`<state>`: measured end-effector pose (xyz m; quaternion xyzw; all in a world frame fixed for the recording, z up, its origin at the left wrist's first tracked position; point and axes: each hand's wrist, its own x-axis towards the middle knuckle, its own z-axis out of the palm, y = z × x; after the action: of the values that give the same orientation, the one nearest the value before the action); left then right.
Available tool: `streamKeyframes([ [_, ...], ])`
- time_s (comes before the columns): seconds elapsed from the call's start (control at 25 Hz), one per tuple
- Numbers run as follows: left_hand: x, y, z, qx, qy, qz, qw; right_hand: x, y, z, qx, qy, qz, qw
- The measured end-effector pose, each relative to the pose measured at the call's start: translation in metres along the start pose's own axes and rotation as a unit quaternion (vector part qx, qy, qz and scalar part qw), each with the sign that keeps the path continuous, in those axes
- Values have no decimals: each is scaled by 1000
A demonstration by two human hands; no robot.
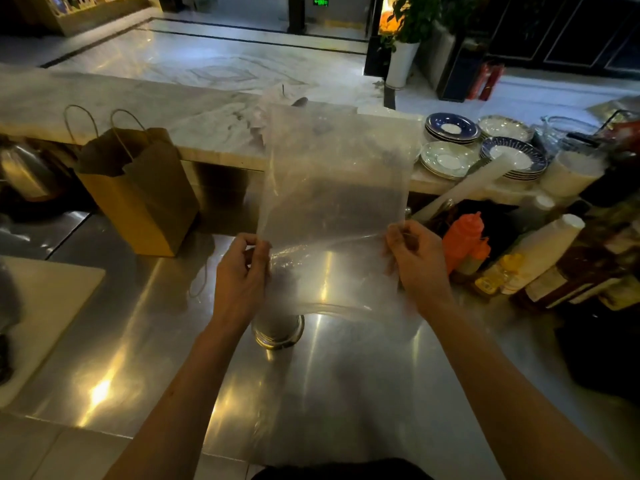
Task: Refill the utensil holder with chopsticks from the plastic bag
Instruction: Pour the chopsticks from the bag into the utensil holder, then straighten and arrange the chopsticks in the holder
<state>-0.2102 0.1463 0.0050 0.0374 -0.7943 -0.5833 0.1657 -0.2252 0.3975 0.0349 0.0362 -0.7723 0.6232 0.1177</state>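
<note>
Plastic bag (332, 188) perhaps screens holder (278, 332).

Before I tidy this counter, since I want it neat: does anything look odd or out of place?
The plastic bag, held up by both hands, looks empty; no chopsticks show in it. A paper bag stands open with a ragged rim. Cup stacks lie tilted on the right.

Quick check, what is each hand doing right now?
Left hand: closed, pinching the left edge of the plastic bag.
Right hand: closed, pinching the bag's right edge.
</note>
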Motion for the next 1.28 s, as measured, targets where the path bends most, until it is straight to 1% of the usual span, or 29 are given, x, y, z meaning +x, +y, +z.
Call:
streamKeyframes([
  [0.08, -5, 2, 13, 1, -11, -13, 1000, -3, 7, -11, 2, 23, 13, 1000],
  [0.24, -24, 2, 41, -24, -40, -35, 998, -13, 26, -30, 18, 67, 85, 994],
  [0.4, -49, -14, 62, -40, -60, -88, 993, -35, 49, -55, 56, 47, 177, 981],
  [0.48, -62, -25, 68, -44, -70, -108, 991, -49, 61, -64, 74, 31, 205, 975],
  [0.56, -73, -32, 76, -40, -88, -117, 988, -62, 75, -74, 78, 33, 224, 971],
  [0.76, -97, -55, 94, -28, -139, -170, 975, -82, 111, -89, 43, 50, 266, 962],
  [1.0, -115, -89, 98, 23, -176, -252, 951, -92, 153, -86, -10, 15, 305, 952],
  [1.16, -125, -106, 101, 52, -175, -302, 936, -98, 177, -81, -47, -15, 342, 938],
  [1.28, -133, -113, 105, 76, -172, -330, 925, -105, 191, -77, -74, -20, 364, 928],
])
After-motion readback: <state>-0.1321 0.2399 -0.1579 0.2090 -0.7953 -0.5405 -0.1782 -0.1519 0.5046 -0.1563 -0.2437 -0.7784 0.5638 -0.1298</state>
